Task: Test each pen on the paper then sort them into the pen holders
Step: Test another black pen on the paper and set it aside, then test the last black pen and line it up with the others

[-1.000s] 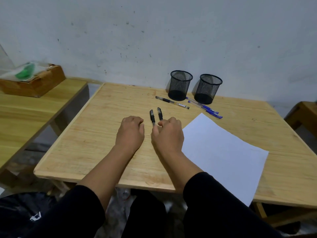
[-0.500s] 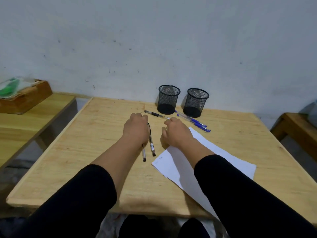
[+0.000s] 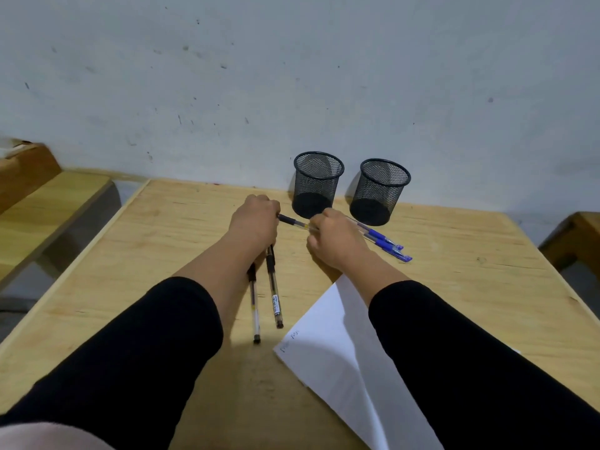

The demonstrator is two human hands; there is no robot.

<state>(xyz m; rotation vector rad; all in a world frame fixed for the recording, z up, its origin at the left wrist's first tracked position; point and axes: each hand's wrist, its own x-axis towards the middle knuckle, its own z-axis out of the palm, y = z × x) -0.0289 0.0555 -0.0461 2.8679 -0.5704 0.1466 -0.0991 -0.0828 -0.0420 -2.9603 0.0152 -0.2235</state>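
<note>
A black pen [image 3: 293, 221] stretches between my two hands, just in front of the left mesh pen holder [image 3: 317, 181]. My left hand [image 3: 256, 222] is closed on its black end and my right hand [image 3: 334, 241] is closed on its clear end. The right mesh pen holder [image 3: 379, 190] stands beside the first; both look empty. Two more black pens [image 3: 274, 290] lie side by side on the table, their far ends hidden under my left wrist. Two blue pens [image 3: 386, 243] lie right of my right hand. White paper [image 3: 331, 336] with faint marks lies under my right forearm.
The wooden table [image 3: 162, 254] backs onto a grey wall. A lower wooden bench [image 3: 48, 203] stands to the left with a wooden box [image 3: 22, 167] on it. Another wooden piece [image 3: 574, 238] stands at the right edge.
Both hands have reached forward, away from the two near black pens, and closed on the black pen in front of the holders. The camera has moved closer and tilted.
</note>
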